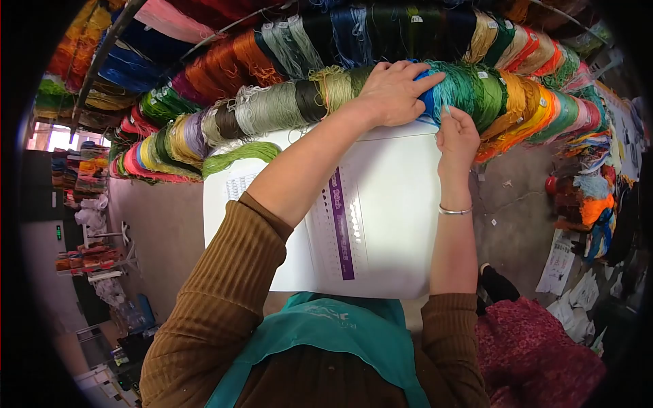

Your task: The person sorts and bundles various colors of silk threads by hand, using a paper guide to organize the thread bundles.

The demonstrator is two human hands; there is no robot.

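My left hand (394,95) lies on top of the near row of thread skeins, fingers stretched out over a bright blue skein (428,102) and the edge of a teal skein (462,88). Just below and to the right, my right hand (457,139) is closed in a pinch on light blue thread (445,102) that hangs from the teal skein. Under my forearms is a large white sheet (394,204) with a printed purple strip (340,224). A loose green skein (241,156) rests across its upper left corner.
More skeins in many colours hang on a rack (224,64) behind the near row. A side rack (588,204) with skeins stands right, near white bags (578,299). Someone in a dark red patterned garment (530,347) is close at my lower right. Shelves (88,258) stand far left.
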